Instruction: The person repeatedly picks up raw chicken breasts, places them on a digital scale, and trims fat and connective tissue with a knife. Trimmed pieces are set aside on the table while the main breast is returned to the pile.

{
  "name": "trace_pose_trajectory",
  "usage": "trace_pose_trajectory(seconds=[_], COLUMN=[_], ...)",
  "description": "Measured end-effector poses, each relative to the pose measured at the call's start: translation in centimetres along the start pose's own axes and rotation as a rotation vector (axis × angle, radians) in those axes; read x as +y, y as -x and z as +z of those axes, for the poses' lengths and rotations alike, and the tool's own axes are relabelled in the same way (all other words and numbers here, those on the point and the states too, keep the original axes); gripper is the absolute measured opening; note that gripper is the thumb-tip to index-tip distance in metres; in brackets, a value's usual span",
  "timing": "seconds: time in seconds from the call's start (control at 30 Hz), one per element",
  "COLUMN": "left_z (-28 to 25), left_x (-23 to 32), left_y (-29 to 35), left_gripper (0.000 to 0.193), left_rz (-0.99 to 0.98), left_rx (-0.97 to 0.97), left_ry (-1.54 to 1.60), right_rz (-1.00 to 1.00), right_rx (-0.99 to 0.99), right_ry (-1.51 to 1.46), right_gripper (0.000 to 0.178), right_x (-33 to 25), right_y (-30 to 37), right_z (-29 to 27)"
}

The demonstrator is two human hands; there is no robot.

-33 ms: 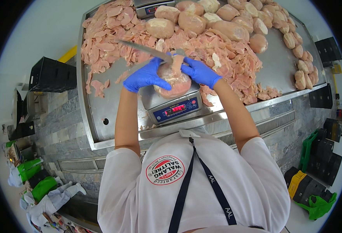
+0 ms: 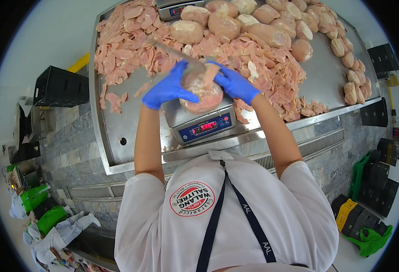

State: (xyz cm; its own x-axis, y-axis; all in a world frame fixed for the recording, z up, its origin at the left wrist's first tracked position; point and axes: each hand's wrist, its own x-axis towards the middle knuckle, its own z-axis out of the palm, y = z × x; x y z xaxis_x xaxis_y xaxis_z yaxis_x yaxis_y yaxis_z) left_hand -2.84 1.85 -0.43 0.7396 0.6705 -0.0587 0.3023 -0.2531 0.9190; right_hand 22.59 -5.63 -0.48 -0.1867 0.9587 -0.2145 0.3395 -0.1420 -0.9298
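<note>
A rounded pink lump of ham (image 2: 206, 99) rests on the platform of a digital scale (image 2: 181, 119) with a lit red display. My left hand (image 2: 168, 88), in a blue glove, curves around the left side of the ham, thumb along its near face. In my blue-gloved right hand (image 2: 238, 84), at the ham's far right, is a long knife (image 2: 174, 52); its blade, smeared by motion, points to the far left across the ham's far side. A pale flap of meat (image 2: 211, 74) stands at the ham's top beside my right fingers. The knife's handle is hidden.
Thin meat slices (image 2: 127, 45) are heaped across the steel table (image 2: 138, 109), with more slices (image 2: 272, 86) to the right. Several whole hams (image 2: 222, 27) lie behind, near a second scale (image 2: 170, 10). Black crates (image 2: 61, 86) stand left of the table. A raised rim (image 2: 199, 152) runs along the near edge.
My right hand has shifted slightly right, and the knife blade has slid right with it. The flap at the ham's top has moved slightly to the right. My left hand stays on the ham.
</note>
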Motion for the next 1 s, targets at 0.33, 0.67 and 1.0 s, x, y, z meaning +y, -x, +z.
trace_pose_trajectory(seconds=[0.33,0.67,1.0], left_z=[3.1,5.5,8.6], left_x=[-0.1,2.0,-1.6], left_y=[6.0,4.4,6.9], left_gripper=[0.078,0.089,0.074], left_rz=[-0.368,0.109,0.446], left_rx=[0.421,0.559,0.506], left_ry=[0.676,-0.013,-0.845], right_rz=[0.322,-0.006,-0.215], right_rx=[0.123,0.214,0.060], right_ry=[-1.052,-0.693,-0.523], right_gripper=[0.049,0.069,0.065], right_x=[4.1,0.3,-0.5], right_y=[1.3,-0.4,-1.3], right_z=[-4.1,1.4,2.3])
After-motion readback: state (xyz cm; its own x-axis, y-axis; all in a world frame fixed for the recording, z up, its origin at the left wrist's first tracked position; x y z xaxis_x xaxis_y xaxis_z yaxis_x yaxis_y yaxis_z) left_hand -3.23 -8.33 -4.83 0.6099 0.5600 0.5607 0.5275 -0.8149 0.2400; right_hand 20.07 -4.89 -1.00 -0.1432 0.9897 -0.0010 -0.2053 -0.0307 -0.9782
